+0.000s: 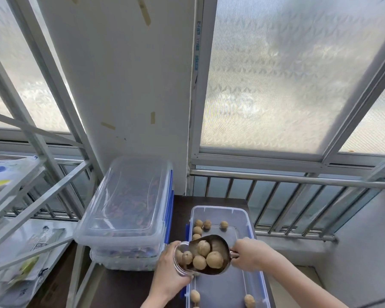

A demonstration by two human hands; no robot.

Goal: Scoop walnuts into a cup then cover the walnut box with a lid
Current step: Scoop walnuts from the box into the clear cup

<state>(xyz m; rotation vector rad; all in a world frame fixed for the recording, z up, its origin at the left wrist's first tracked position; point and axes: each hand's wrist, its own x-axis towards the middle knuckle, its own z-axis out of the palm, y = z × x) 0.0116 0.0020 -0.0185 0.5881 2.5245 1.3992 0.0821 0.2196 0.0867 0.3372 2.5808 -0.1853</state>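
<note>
A clear walnut box (242, 215) with blue clips lies open on the dark table, with several loose walnuts (201, 225) at its far and near ends. My right hand (251, 254) grips the handle of a metal scoop (219, 243) that carries several walnuts (214, 259). The scoop tilts left over the box, its lip at the mouth of a clear cup (180, 261). My left hand (168, 275) holds that cup tipped toward the scoop; one walnut sits at the cup's mouth. No lid for the walnut box is in view.
Two stacked clear lidded boxes (129, 196) with blue clips stand left of the walnut box. A metal rack (31, 185) with bags fills the left side. A metal railing (298, 192) and frosted windows lie behind the dark table (125, 287).
</note>
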